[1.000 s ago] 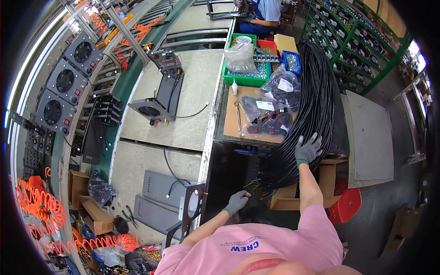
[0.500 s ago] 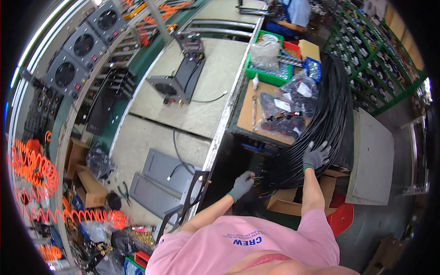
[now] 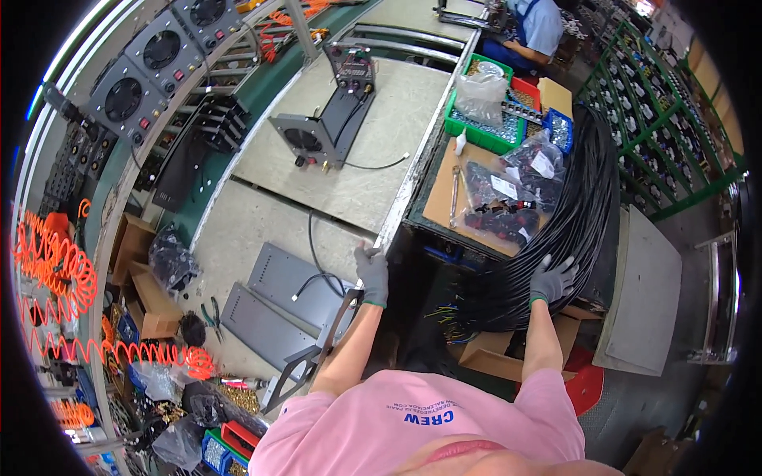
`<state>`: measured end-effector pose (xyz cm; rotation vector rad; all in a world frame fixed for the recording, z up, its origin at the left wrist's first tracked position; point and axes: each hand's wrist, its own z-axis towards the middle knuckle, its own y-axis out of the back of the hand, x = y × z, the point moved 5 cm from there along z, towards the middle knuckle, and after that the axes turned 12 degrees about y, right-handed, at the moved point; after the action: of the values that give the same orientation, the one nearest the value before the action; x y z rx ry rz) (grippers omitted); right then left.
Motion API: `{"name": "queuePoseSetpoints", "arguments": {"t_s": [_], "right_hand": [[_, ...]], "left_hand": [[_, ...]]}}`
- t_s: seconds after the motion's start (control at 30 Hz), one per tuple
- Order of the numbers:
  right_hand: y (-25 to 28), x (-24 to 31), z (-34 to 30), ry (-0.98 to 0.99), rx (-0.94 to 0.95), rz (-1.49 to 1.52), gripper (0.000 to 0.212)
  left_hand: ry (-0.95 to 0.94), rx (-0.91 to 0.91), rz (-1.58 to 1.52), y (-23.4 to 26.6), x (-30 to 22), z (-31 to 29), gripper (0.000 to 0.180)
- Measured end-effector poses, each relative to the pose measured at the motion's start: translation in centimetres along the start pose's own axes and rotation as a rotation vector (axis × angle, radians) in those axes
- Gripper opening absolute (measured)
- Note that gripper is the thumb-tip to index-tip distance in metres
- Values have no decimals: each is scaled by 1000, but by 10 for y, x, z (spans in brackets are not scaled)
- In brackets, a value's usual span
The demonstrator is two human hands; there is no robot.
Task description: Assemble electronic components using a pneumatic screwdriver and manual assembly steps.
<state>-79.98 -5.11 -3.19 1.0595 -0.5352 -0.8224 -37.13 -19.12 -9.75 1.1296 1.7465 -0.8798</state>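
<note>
The grey-gloved right hand [image 3: 554,281] lies with fingers spread on a thick bundle of black cables [image 3: 586,210], draped along the right side of the dark worktop [image 3: 428,178], coloured wire ends [image 3: 450,320] beside an open cardboard box [image 3: 494,361]. The left hand [image 3: 372,274] is at the edge of the pale worktop [image 3: 357,193] — whether its bent fingers grip anything, I cannot tell

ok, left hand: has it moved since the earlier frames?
Yes. Judged against the pale bench, the left hand has gone leftward and forward, from near the coloured wire ends to the bench's right edge.
</note>
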Motion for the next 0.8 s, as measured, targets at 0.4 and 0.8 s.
{"name": "queuePoseSetpoints", "arguments": {"t_s": [0.4, 0.8], "right_hand": [[1, 3, 0, 51, -93, -77, 65], [6, 8, 0, 43, -64, -76, 65]], "left_hand": [[-29, 143, -179, -87, -91, -1, 64], [64, 615, 367, -67, 97, -83, 18]]}}
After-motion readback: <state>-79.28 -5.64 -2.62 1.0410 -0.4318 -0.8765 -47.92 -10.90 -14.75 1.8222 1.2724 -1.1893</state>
